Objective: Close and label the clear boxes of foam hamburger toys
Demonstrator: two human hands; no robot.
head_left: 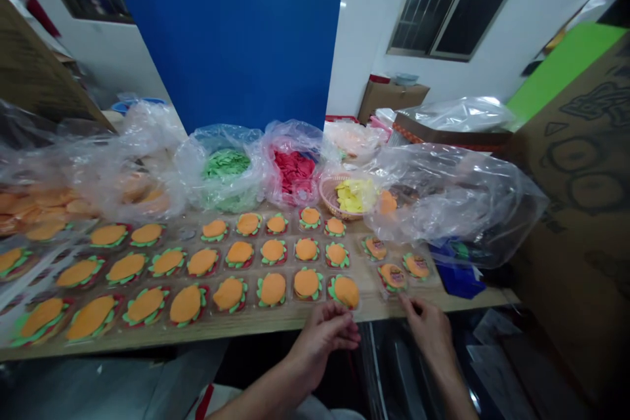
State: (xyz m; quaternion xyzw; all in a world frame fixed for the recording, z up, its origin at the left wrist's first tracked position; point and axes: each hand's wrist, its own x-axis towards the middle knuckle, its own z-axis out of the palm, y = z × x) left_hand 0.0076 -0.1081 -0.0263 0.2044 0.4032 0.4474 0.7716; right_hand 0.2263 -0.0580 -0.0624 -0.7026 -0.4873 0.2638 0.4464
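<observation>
My left hand (327, 333) is at the table's front edge, fingers curled together just below a toy burger (346, 292) with an orange felt top and green frill. Whatever lies in those fingers, if anything, is hidden. With thumb and fingertips, my right hand (428, 325) pinches the near edge of a clear plastic box that contains a burger with a printed label (392, 276). Two similar labelled burgers, one at the back (375, 248) and one to the right (416, 266), sit close by. Several rows of unlabelled burgers (239, 253) in clear trays extend leftward.
Behind the rows stand plastic bags of green pieces (226, 164) and red pieces (294, 170), and a basket (327, 197) with yellow pieces. A large clear bag (457, 197) and a blue bin (457, 279) are at right. A cardboard box (581, 210) walls the right side.
</observation>
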